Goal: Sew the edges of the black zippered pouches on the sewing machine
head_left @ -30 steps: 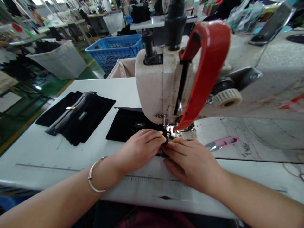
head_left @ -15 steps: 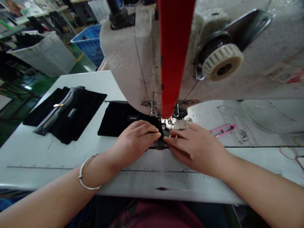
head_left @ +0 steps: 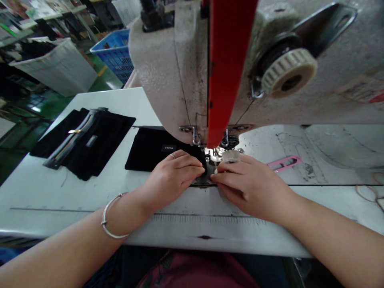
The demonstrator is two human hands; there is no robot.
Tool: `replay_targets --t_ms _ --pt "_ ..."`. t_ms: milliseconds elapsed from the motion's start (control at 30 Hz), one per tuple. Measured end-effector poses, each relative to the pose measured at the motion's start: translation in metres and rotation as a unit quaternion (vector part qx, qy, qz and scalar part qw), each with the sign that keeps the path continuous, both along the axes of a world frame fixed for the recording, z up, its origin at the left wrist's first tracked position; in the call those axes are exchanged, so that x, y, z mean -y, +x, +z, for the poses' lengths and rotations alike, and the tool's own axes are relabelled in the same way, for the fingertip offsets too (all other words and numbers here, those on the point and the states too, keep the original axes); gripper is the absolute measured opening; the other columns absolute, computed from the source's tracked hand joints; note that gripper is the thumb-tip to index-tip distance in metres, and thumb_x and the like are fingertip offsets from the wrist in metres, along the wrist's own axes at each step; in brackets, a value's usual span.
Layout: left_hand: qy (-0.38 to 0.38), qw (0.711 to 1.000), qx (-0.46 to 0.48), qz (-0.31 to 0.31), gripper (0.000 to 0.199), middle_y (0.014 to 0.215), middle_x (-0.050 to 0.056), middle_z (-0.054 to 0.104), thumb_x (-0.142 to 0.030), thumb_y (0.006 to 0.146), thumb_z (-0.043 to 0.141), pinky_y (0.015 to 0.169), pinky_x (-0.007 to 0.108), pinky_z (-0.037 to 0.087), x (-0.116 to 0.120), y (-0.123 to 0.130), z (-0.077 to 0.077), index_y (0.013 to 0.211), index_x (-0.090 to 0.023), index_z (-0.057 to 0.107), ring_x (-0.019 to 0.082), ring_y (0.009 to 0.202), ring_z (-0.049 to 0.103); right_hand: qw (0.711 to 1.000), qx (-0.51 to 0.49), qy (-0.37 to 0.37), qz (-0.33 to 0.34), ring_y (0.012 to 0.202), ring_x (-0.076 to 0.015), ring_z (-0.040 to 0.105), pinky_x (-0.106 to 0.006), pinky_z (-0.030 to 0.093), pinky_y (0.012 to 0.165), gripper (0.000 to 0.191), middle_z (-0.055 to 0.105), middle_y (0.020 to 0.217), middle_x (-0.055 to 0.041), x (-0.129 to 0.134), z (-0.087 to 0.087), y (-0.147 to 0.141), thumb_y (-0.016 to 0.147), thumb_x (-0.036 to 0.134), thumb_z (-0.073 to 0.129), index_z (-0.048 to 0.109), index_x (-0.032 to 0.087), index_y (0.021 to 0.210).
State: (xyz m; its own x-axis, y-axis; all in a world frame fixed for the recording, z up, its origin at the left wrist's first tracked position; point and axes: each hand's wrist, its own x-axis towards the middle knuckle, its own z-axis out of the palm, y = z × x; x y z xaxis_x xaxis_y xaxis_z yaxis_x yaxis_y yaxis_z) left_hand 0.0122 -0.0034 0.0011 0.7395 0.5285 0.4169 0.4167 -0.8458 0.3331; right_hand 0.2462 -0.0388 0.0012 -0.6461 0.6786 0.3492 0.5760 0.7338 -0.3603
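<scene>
A black fabric piece (head_left: 141,154) with a small label (head_left: 169,148) lies flat on the sewing machine bed, its right end at the presser foot (head_left: 213,153). My left hand (head_left: 175,172) rests on the near edge of this piece, thumb and fingers closed together on it just left of the foot. To the right of the foot is my right hand (head_left: 249,180), fingers bent and drawn together, fingertips at the near side of the needle plate. What those fingertips pinch is hidden. A ridged pale knob (head_left: 231,156) shows just above the right fingers.
A red bar (head_left: 228,76) hangs before the sewing machine head (head_left: 168,68). Pink thread snips (head_left: 284,163) lie on the right of the bed. More black fabric with a zipper strip (head_left: 78,138) lies on the left. Beyond stand a blue basket (head_left: 112,52) and a white bin (head_left: 57,70).
The view has shifted slightly, so the machine head and red bar sit a little farther right. Both hands and the black fabric keep nearly the same place at the presser foot.
</scene>
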Motion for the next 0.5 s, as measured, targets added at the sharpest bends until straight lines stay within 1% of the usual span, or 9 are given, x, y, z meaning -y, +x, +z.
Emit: replay_targets --t_ms 233,400,500 --pt "-0.028 0.999 0.004 0.025 0.011 0.098 0.001 0.071 -0.014 0.089 0.064 0.087 0.028 0.048 -0.0009 0.001 -0.0003 0.097 -0.018 0.071 0.014 0.091 0.062 0.999 0.007 0.033 0.001 0.081 -0.019 0.06 -0.036 0.04 0.07 0.022 0.068 0.097 -0.0048 0.0017 -0.0016 0.0017 0.093 0.018 0.051 0.068 0.018 0.106" --pt "-0.037 0.999 0.019 0.028 0.011 0.097 0.0 0.071 -0.012 0.089 0.065 0.09 0.029 0.047 -0.0027 0.0017 -0.0014 0.097 -0.018 0.069 0.013 0.092 0.064 1.0 0.008 0.022 -0.003 0.084 -0.0194 0.06 -0.035 0.041 0.071 0.022 0.067 0.097 -0.0046 0.0014 -0.0024 0.0015 0.092 0.017 0.052 0.068 0.018 0.108" --pt "-0.037 0.998 0.029 0.034 0.012 0.097 0.0 0.071 -0.011 0.089 0.064 0.089 0.03 0.048 -0.0019 0.0023 -0.0012 0.098 -0.018 0.069 0.013 0.092 0.064 1.0 0.022 0.017 -0.005 0.085 -0.0207 0.06 -0.037 0.041 0.071 0.023 0.066 0.098 -0.0055 0.0005 -0.0014 -0.0011 0.092 0.018 0.051 0.067 0.018 0.109"
